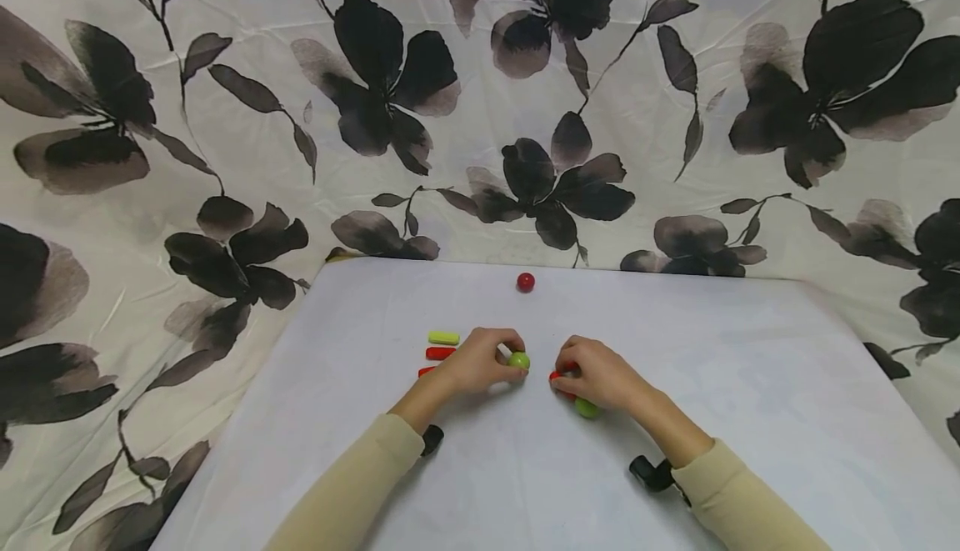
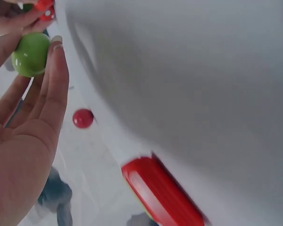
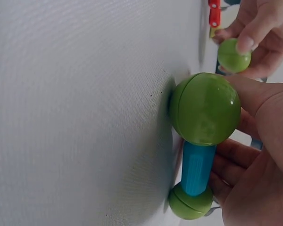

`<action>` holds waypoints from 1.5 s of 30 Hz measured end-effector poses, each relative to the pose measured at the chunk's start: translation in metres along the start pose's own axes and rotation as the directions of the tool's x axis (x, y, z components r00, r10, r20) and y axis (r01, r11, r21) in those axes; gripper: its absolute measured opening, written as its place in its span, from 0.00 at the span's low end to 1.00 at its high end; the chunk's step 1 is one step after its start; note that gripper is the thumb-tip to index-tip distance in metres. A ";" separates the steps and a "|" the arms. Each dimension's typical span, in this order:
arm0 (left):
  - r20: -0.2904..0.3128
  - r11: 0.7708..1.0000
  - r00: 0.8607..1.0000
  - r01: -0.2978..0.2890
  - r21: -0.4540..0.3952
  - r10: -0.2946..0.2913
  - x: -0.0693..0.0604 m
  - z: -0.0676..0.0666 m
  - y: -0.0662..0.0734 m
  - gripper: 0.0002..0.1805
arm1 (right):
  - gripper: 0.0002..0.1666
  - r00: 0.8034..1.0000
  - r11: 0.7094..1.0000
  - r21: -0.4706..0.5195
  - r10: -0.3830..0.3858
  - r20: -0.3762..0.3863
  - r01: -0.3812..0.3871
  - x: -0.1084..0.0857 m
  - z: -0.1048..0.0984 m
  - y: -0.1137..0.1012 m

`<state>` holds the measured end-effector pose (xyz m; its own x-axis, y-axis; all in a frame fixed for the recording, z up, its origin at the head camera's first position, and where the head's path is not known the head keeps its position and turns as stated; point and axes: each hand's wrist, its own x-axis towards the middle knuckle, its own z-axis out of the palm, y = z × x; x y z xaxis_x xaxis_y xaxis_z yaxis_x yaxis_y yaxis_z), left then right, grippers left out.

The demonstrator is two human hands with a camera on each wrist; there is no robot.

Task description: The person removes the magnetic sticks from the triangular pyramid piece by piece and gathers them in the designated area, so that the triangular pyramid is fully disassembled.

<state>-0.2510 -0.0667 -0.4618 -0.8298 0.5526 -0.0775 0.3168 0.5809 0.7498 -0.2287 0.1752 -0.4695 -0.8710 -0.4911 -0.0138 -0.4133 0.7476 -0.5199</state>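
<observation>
Glossy green ball (image 1: 519,360), pinched in the left hand (image 1: 483,359). Right of this ball: right hand (image 1: 597,373), gripping a blue-rod assembly (image 3: 198,167) with green ball ends (image 3: 205,108). Farther back: shiny red ball (image 1: 526,283). Left: short red plastic rod (image 1: 439,353).

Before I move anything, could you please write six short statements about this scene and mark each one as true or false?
1. The left hand pinches a green ball. True.
2. The right hand touches a red piece. True.
3. The red ball lies between the hands. False: it lies near the far edge of the table.
4. A blue rod sits between two other green balls. True.
5. The yellow-green rod lies between two red rods. False: it lies farther away than both.
6. The sleeves are black. False: they are beige.
</observation>
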 end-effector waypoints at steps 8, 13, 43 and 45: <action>-0.107 1.000 0.994 -0.014 -0.024 0.012 -0.010 -0.019 -0.010 0.14 | 0.06 1.000 1.000 -0.012 -0.017 -0.004 0.017 -0.002 -0.003 0.004; -0.177 0.998 0.984 0.000 -0.069 -0.012 -0.002 -0.025 -0.017 0.14 | 0.08 0.999 0.999 -0.039 -0.034 -0.023 0.033 -0.005 -0.005 0.005; -0.454 0.898 0.780 0.322 -0.299 -0.431 0.109 -0.024 -0.033 0.20 | 0.29 0.955 0.971 -0.109 0.181 -0.234 -0.211 -0.024 -0.014 0.019; -0.455 0.897 0.778 0.329 -0.295 -0.434 0.112 -0.025 -0.033 0.19 | 0.31 0.939 0.960 -0.076 0.243 -0.244 -0.268 -0.024 -0.016 0.020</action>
<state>-0.3655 -0.0391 -0.4784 -0.9917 -0.0942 -0.0872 -0.1240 0.5269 0.8408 -0.2199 0.2091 -0.4654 -0.9830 -0.1703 0.0686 -0.1832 0.8836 -0.4309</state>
